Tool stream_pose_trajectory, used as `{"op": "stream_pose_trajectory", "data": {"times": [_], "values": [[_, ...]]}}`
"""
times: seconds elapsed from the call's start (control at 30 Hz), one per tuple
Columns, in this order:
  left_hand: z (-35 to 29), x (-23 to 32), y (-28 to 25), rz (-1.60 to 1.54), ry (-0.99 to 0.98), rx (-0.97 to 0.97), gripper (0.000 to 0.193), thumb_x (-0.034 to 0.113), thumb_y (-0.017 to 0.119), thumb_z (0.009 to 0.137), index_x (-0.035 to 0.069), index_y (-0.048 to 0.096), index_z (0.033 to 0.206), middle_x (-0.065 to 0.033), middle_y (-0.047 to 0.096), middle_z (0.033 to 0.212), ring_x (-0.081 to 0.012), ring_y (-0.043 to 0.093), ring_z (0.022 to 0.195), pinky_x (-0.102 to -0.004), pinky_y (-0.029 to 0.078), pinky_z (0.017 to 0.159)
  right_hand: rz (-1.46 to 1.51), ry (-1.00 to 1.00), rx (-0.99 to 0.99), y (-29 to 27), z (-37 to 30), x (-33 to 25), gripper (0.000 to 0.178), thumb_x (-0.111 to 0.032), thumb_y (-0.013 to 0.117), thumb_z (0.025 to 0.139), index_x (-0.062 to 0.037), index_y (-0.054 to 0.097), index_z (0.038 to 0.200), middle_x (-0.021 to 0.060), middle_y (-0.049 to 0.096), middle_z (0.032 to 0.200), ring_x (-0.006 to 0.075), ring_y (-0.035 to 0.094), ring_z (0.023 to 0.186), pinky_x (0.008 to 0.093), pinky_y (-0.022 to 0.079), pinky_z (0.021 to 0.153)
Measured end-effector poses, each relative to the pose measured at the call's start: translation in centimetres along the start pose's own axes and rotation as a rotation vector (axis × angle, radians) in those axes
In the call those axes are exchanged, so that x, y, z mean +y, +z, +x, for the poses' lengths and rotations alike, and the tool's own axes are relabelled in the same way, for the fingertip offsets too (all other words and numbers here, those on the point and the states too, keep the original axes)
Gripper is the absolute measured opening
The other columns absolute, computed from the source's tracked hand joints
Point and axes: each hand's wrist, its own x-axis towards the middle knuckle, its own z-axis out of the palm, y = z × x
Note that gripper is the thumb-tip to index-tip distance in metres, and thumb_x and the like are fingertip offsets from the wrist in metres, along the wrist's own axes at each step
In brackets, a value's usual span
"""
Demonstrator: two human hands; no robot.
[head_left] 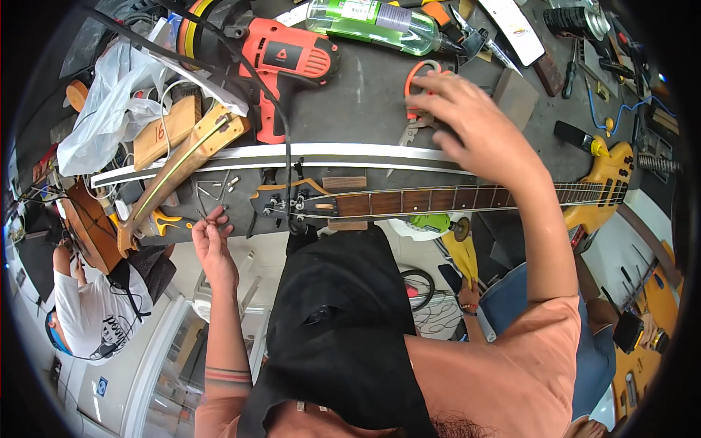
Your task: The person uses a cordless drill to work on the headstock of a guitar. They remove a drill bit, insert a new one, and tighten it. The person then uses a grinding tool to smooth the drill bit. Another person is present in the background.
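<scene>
A bass guitar lies across the dark workbench, with its headstock (288,202) near the middle, its fretted neck (438,198) running right, and its yellow body (610,175) at the far right. My left hand (213,237) is just left of the headstock, fingertips pinched on a small thin metal piece that is too small to identify. My right hand (478,124) reaches over the neck with fingers spread, hovering on orange-handled cutters (418,80). I cannot tell whether it touches them.
A long metal straightedge (277,153) lies behind the neck. Further back are a red drill (288,55), a green bottle (372,22), a plastic bag (109,102) and a second wooden guitar neck (182,157). A black cloth (343,321) hangs below. Other people are at lower left (95,314) and right (526,292).
</scene>
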Motion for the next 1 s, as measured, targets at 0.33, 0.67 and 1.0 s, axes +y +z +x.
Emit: {"op": "stream_pose_trajectory", "data": {"times": [0.33,0.67,1.0], "values": [[0.1,0.4,-0.2,-0.017,-0.020,-0.005,0.014,0.025,0.054,0.116,0.014,0.054,0.125,-0.0136,0.062,0.149,-0.0161,0.062,0.123,-0.0363,0.050,0.105,-0.299,0.068,0.332,-0.1,-1.0,1.2,0.033,0.003,0.066,0.087,-0.0057,0.070,0.118,0.0108,0.064,0.135,0.0337,0.060,0.133,0.0479,0.048,0.112],[0.4,0.4,-0.6,-0.108,-0.097,-0.013,0.012,0.025,0.054,0.116,0.016,0.054,0.124,-0.0074,0.063,0.143,-0.0145,0.060,0.120,-0.0343,0.047,0.102,-0.428,0.369,0.576,-1.5,-2.1,4.7,0.035,-0.002,0.071,0.083,-0.0065,0.071,0.117,0.0107,0.064,0.127,0.0326,0.059,0.123,0.0482,0.046,0.105],[1.4,0.3,-1.7,-0.157,-0.133,-0.084,0.011,0.022,0.056,0.115,0.016,0.057,0.125,-0.0070,0.064,0.142,-0.0141,0.062,0.118,-0.0339,0.048,0.101,0.114,0.162,0.269,6.3,11.1,-2.1,0.028,-0.016,0.068,0.098,-0.0014,0.065,0.122,0.0199,0.076,0.088,0.0410,0.076,0.084,0.0549,0.059,0.074]]}}
